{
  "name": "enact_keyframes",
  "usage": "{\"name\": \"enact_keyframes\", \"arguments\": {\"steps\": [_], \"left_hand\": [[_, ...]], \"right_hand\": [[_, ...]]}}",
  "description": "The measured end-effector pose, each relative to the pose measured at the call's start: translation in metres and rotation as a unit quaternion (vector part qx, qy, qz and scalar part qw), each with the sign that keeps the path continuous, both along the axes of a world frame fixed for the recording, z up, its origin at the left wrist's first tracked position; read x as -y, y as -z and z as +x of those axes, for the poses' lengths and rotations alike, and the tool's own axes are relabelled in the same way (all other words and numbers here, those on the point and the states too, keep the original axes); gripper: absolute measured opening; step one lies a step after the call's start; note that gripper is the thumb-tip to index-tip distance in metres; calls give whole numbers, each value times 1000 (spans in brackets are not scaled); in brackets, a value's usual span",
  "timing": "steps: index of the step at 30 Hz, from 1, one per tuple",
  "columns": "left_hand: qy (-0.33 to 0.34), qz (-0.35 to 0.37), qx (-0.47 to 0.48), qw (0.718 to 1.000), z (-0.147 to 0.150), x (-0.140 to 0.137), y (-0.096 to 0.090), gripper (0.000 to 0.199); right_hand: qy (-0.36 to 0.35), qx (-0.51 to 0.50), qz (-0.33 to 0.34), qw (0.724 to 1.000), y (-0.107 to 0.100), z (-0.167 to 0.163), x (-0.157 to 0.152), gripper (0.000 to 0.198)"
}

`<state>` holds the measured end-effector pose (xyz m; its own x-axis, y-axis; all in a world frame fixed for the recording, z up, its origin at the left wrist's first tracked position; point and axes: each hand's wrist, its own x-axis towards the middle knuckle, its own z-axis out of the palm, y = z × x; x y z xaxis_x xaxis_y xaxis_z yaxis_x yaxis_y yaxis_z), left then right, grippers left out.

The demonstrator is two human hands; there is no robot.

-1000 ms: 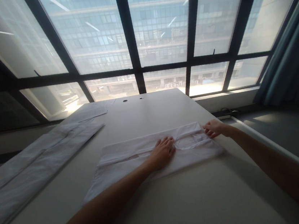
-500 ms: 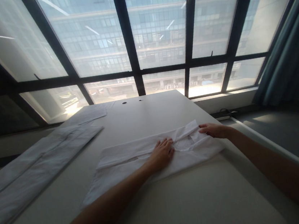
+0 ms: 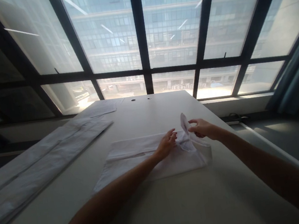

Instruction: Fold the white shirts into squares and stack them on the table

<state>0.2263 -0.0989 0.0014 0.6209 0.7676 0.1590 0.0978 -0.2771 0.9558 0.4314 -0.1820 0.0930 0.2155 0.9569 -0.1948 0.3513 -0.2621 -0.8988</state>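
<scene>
The white cloth (image 3: 135, 149) is lying crosswise in a long folded strip on the near-middle part of the white worktop (image 3: 150, 117), its left end reaching toward the near left behind the left forearm. The left hand (image 3: 167, 144) is positioned over the cloth, right of its middle; its grip is standing apart, with the fingers loosely spread, and whether the fingertips are touching the fabric cannot be told. The right hand (image 3: 202, 128) is holding the right end of the cloth; its grip is clamping together on the fabric at the far right corner, where a narrow flap is standing upright just left of the fingers. The rest of the right end is sloping down toward the near right. A second white cloth (image 3: 48, 153) is lying lengthwise along the left side of the worktop. Beyond the far edge, dark-framed windows (image 3: 169, 29) are admitting daylight.
</scene>
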Motion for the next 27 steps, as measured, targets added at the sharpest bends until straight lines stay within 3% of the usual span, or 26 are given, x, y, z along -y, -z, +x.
{"name": "enact_keyframes", "arguments": {"steps": [3, 6, 8, 10, 12, 14, 16, 18, 22, 27], "left_hand": [[30, -189, 119, 974, 1, -7, 1, 58], [10, -265, 150, 953, -2, -11, 3, 69], [-7, -277, 148, 949, -4, -11, 2, 77], [7, -270, 145, 952, -6, -11, 1, 70], [28, -254, 133, 958, -6, -12, 1, 48], [34, -239, 114, 964, -6, -13, 2, 33], [34, -238, 105, 965, -5, -15, 3, 31], [32, -254, 108, 961, -4, -16, 3, 32], [10, -294, 123, 948, -3, -15, 2, 32], [2, -316, 128, 940, -3, -13, -2, 30]], "right_hand": [[-24, 18, -2, 1000, 11, -40, -10, 66], [-92, 4, -6, 996, 27, -61, -17, 56], [-103, 24, 35, 994, 34, -60, -15, 39], [-69, 90, 130, 985, 36, -50, -4, 28], [-56, 176, 236, 954, 37, -39, 16, 26], [-114, 264, 299, 910, 41, -33, 41, 31], [-202, 348, 308, 862, 49, -34, 65, 50], [-245, 412, 299, 825, 60, -39, 81, 64], [-236, 485, 289, 790, 79, -49, 89, 59], [-237, 529, 288, 763, 86, -51, 86, 52]]}}
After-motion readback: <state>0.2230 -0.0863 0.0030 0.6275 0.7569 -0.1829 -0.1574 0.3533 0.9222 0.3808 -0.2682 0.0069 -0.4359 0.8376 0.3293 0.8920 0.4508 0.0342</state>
